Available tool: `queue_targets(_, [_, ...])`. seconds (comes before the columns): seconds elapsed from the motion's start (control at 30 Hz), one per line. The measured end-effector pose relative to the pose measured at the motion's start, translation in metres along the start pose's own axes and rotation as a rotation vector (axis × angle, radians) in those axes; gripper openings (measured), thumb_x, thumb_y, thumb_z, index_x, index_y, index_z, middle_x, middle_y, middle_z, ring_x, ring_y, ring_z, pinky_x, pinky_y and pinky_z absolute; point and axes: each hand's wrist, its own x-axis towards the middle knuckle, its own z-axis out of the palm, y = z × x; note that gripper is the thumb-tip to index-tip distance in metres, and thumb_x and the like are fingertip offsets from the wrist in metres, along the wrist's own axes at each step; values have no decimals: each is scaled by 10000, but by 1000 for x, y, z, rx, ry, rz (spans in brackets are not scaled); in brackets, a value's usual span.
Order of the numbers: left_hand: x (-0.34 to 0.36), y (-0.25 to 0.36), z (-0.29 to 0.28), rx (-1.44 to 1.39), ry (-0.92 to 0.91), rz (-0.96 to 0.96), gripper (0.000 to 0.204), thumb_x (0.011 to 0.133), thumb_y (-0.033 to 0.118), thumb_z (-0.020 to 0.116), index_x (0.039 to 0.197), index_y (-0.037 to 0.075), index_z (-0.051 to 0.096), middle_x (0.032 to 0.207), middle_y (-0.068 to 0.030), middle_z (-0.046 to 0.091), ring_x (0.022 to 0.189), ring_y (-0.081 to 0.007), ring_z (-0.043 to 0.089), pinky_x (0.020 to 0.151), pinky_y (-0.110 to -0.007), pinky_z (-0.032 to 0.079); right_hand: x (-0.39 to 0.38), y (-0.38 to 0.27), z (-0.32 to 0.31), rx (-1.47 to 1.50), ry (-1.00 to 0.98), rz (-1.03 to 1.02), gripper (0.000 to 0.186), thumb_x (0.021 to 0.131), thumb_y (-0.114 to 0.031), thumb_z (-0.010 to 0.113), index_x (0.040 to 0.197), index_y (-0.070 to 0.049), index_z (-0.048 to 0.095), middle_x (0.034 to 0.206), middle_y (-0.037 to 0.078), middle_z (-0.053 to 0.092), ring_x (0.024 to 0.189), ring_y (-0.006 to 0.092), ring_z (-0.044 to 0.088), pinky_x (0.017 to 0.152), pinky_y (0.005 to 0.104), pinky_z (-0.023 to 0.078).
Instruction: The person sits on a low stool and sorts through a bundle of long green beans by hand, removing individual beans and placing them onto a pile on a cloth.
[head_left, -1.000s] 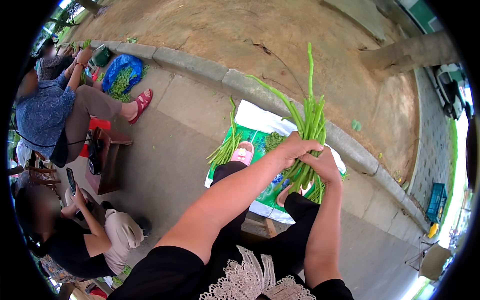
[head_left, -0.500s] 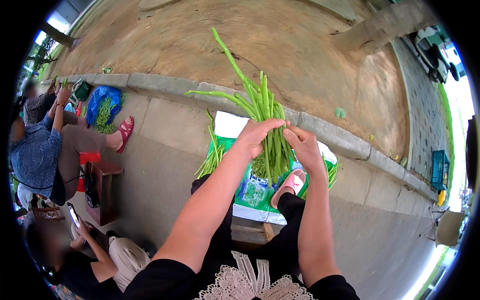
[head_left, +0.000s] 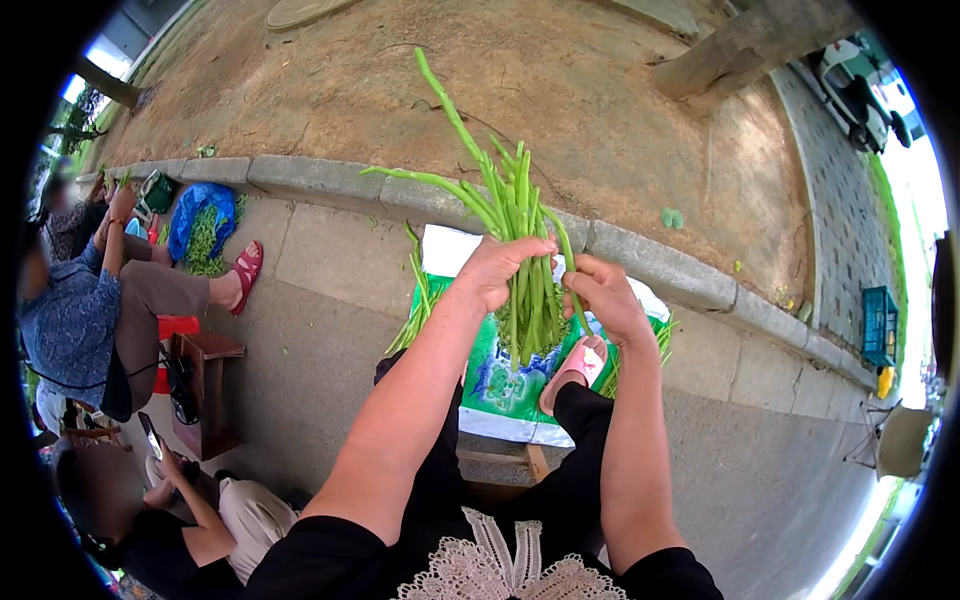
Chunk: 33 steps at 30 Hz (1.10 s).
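Ground first: a broad patch of bare brown earth (head_left: 560, 90) lies beyond both hands, edged by a grey stone kerb (head_left: 650, 262), with grey pavement (head_left: 330, 330) on the near side, beneath the forearms. Well off to the left of the left hand sit other people, one in a blue patterned top (head_left: 70, 325) on a red stool (head_left: 175, 328), with a blue bag of greens (head_left: 205, 228) past their feet.

Below the hands, a printed plastic sack (head_left: 500, 385) is spread flat on the pavement as a mat: rectangular, green with blue and white print, a white band along its near and far edges. More loose green stems (head_left: 418, 300) lie on it just left of the left hand. A blue crate (head_left: 880, 325) stands far to the right of the right hand.

Between the hands stands the bunch of long green stems (head_left: 520, 270), tips fanning up and away. The left hand (head_left: 500, 270) is closed around the bunch near its middle; the right hand (head_left: 605, 298) pinches a stem at the bunch's right side with fingers narrowed. A pink sandal (head_left: 575, 368) shows just under the right hand.

To sort well, I judge the left grip should stay firm but loose enough that single stems slide free, with cut ends kept level.
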Motion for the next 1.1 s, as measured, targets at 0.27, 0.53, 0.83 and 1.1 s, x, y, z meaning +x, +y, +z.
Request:
queue_targets(0.27, [-3, 6, 5, 29, 108, -29, 188, 726, 38, 684, 886, -2, 594, 781, -97, 622, 674, -186, 606, 572, -314, 518, 5, 5, -31, 942, 342, -136, 145, 812, -59, 486, 941, 6, 500, 743, 67, 523, 504, 115, 464, 424, 235, 369])
queue_targets(0.53, [2, -6, 2, 122, 41, -29, 237, 724, 94, 723, 920, 23, 611, 838, -85, 632, 741, -175, 617, 641, -306, 527, 8, 8, 16, -33, 196, -9, 272, 766, -238, 703, 829, 2, 591, 617, -28, 486, 506, 42, 406, 420, 206, 313])
queue_targets(0.83, [-1, 0, -4, 92, -23, -17, 215, 740, 73, 698, 924, 19, 601, 827, -84, 628, 724, -170, 615, 639, -302, 526, 7, 7, 5, 101, 42, 88, 243, 831, -267, 624, 786, -30, 588, 604, 6, 502, 495, 82, 456, 423, 223, 342])
queue_targets(1.1, [4, 4, -5, 53, 154, -6, 172, 732, 54, 680, 879, 10, 601, 782, -81, 618, 681, -188, 612, 622, -309, 526, 1, 5, -28, 608, 332, -98, 163, 875, -177, 530, 939, -29, 514, 779, 63, 556, 627, 146, 562, 507, 275, 449])
